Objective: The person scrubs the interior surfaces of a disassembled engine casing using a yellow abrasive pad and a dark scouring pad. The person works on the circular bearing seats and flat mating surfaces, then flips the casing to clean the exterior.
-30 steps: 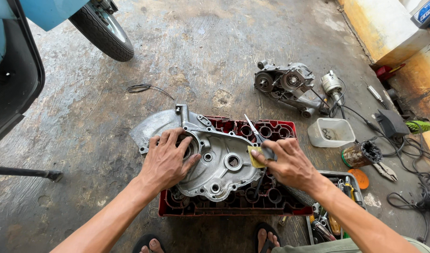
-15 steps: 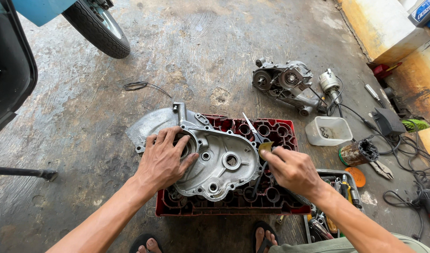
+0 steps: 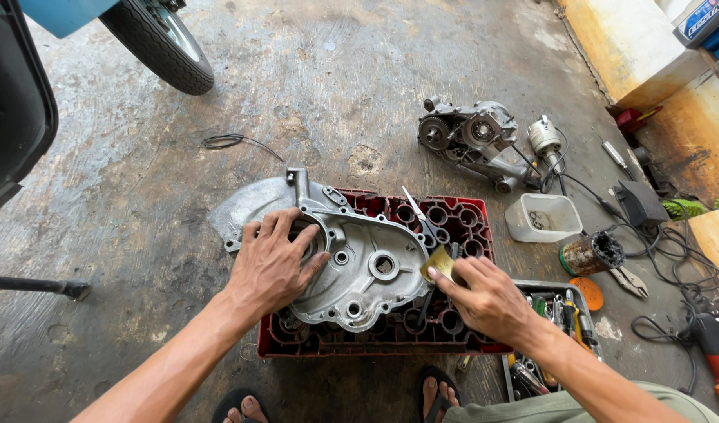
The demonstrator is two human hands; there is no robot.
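Observation:
A grey metal engine cover [image 3: 359,262] lies flat on a red plastic crate [image 3: 469,235]. My left hand [image 3: 273,262] presses palm-down on the cover's left side, fingers spread over a round opening. My right hand [image 3: 488,298] pinches a small yellowish pad [image 3: 440,262] against the cover's right edge. Thin scissors [image 3: 422,219] rest on the crate just behind the pad.
A dismantled engine block [image 3: 473,141] sits on the concrete floor behind the crate, next to a clear plastic tub [image 3: 543,217] and a rusty tin [image 3: 590,252]. A tool tray [image 3: 559,313] lies to the right, cables [image 3: 673,258] beyond it, a scooter wheel [image 3: 159,43] top left.
My right hand and the pad have slid a little along the cover's right edge. My left hand stays pressed on the cover.

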